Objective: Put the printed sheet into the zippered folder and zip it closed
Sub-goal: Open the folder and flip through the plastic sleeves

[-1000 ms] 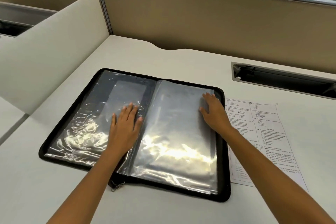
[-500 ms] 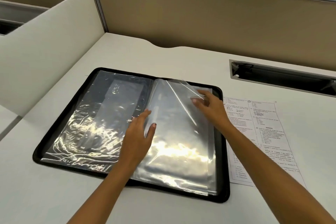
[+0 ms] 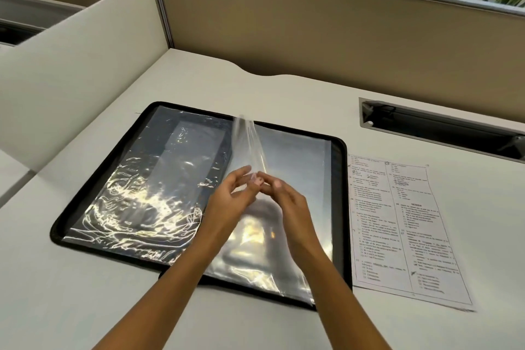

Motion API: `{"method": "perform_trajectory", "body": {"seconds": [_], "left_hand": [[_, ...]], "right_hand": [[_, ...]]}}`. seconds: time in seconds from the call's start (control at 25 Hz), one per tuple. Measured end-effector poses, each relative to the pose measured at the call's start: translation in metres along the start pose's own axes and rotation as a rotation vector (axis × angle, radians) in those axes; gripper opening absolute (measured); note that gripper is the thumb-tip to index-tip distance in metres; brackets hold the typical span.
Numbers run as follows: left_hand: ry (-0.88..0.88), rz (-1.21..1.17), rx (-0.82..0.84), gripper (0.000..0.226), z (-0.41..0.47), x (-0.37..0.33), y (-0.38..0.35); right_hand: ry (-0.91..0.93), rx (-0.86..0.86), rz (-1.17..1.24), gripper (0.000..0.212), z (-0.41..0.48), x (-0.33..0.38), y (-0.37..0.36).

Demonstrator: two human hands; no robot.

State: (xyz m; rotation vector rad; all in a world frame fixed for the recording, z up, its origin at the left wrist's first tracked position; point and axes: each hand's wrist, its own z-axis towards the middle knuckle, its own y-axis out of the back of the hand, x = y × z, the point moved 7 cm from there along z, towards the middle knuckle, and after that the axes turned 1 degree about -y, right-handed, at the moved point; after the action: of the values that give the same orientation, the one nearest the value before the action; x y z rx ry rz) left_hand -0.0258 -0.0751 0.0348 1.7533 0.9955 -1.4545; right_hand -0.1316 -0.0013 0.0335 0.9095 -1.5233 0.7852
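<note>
The zippered folder lies open flat on the bench, its clear sleeves glaring with reflected light. Above the folder's middle, the left hand and right hand meet, fingers pinched on the edge of one clear sleeve lifted upright near the spine. The printed sheet lies flat on the bench, just beside the folder's right edge.

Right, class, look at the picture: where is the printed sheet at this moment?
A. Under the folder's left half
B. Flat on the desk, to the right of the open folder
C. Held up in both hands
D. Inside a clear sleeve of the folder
B: the printed sheet lies flat on the desk just right of the open folder, while both hands pinch a clear sleeve.
</note>
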Motion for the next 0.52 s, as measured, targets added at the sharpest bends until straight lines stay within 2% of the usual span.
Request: {"method": "perform_trajectory", "body": {"seconds": [0.08, 0.2, 0.36, 0.44, 0.52], "left_hand": [[0.014, 0.041, -0.075, 0.028, 0.002, 0.0, 0.014], [0.059, 0.07, -0.165, 0.031, 0.015, 0.002, 0.051], [0.219, 0.22, -0.23, 0.031, 0.046, 0.011, 0.118], [0.239, 0.474, -0.382, 0.039, 0.054, 0.007, 0.15], [0.108, 0.821, -0.525, 0.048, 0.05, -0.009, 0.158]], "right_hand": [[0.037, -0.058, -0.041, 0.025, -0.004, 0.002, 0.0], [0.08, -0.133, -0.178, 0.027, -0.006, 0.004, 0.013], [0.119, -0.102, -0.577, 0.037, -0.006, -0.007, 0.025], [0.129, -0.057, -0.763, 0.044, -0.008, -0.019, 0.025], [0.174, -0.042, -0.902, 0.047, -0.011, -0.03, 0.021]]}}
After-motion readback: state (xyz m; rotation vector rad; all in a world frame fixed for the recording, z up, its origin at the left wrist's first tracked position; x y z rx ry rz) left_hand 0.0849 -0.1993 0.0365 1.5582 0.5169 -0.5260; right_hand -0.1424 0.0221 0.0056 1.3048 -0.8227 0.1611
